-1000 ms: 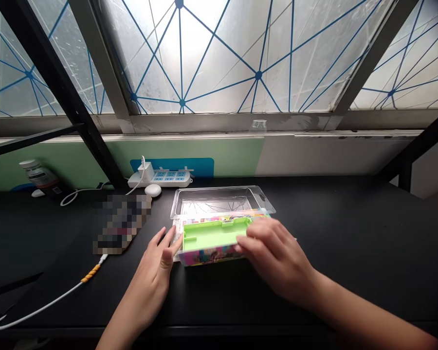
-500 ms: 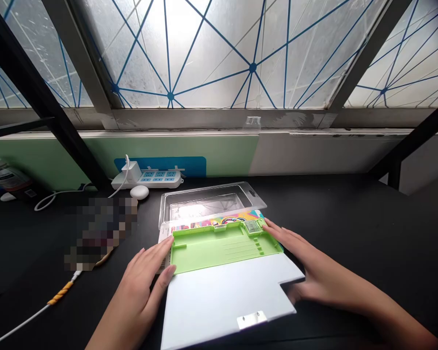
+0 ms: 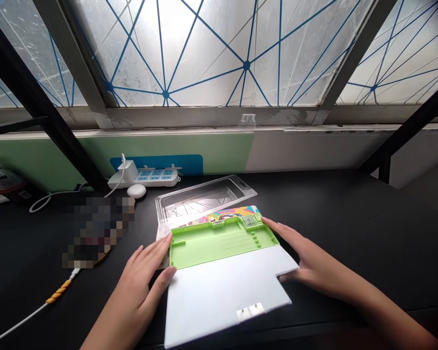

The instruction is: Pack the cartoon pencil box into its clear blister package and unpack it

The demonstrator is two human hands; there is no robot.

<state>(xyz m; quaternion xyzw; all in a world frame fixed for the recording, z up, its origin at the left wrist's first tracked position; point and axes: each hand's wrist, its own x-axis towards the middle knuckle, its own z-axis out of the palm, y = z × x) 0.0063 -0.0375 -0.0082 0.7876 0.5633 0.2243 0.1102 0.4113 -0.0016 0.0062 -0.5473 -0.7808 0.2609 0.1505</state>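
Note:
An opened pencil case (image 3: 204, 245) with a light green inner tray lies in front of me, its white lid (image 3: 222, 296) folded out toward me. The lid has a notch on its right side and a small metal-like plate at its near edge. My left hand (image 3: 146, 282) grips the case's left edge, fingers at the tray's side and thumb by the hinge line. On the opposite side, my right hand (image 3: 306, 262) holds the right edge, its thumb partly hidden beneath the lid. A colourful printed card or cover shows behind the tray.
A clear plastic package shell (image 3: 204, 199) lies behind the case. Farther back are a white power strip (image 3: 153, 177) and a small white rounded object (image 3: 136, 191). To the left are a blurred-out object (image 3: 98, 233), a white cable (image 3: 22, 321) and a bottle (image 3: 3, 180).
The view has shifted slightly. The clear shell sits at a different tilt behind the case. Both hands keep their hold on the case's sides.

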